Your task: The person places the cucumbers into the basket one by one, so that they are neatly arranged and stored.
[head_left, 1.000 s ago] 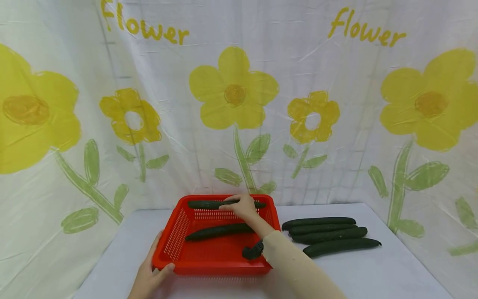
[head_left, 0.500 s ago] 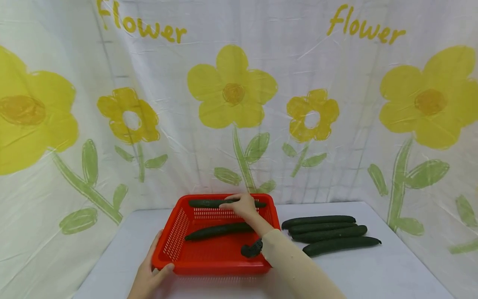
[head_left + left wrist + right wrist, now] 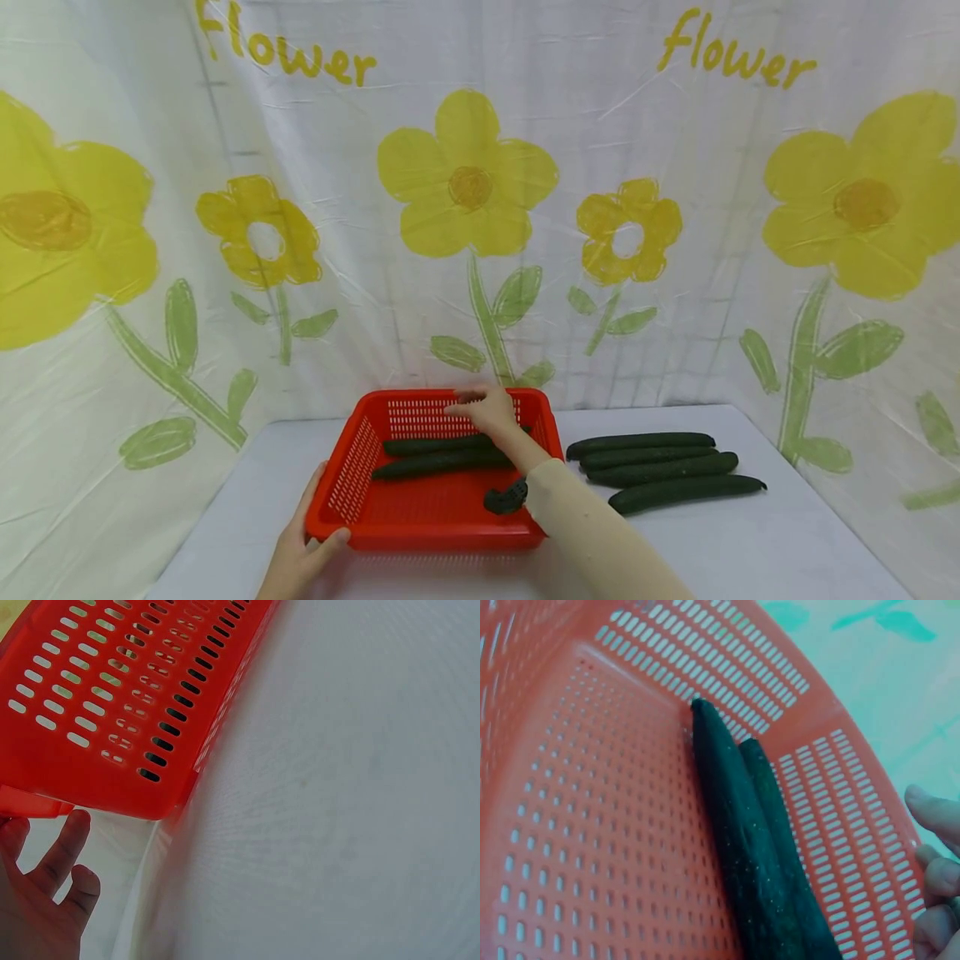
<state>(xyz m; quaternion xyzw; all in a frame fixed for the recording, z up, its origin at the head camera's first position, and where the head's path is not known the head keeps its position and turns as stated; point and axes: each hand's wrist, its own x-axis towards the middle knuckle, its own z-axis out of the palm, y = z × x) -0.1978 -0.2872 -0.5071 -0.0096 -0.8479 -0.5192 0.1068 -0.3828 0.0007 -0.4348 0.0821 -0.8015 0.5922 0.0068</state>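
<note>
My left hand (image 3: pixel 296 558) holds the near left corner of a red plastic basket (image 3: pixel 442 542), thumb on the front rim and fingers along the left side. In the left wrist view, that hand's fingers (image 3: pixel 64 851) lie at the basket's rim. Over the basket's far side is my right hand (image 3: pixel 489 414), its fingers parted with nothing between them. Below it, a dark green cucumber (image 3: pixel 420 447) lies on the basket floor beside another cucumber (image 3: pixel 427 464). My forearm covers their right ends. In the right wrist view, both cucumbers (image 3: pixel 735 825) lie side by side.
Several more cucumbers (image 3: pixel 667 477) lie in a row on the white table (image 3: pixel 795 542), right of the basket. A black wrist device (image 3: pixel 506 497) hangs under my right forearm. A flower-printed curtain (image 3: pixel 360 275) stands behind the table.
My right hand has let go of the cucumber it held at the basket's far rim. That cucumber has dropped to the basket floor, next to the other one. The left hand stays put.
</note>
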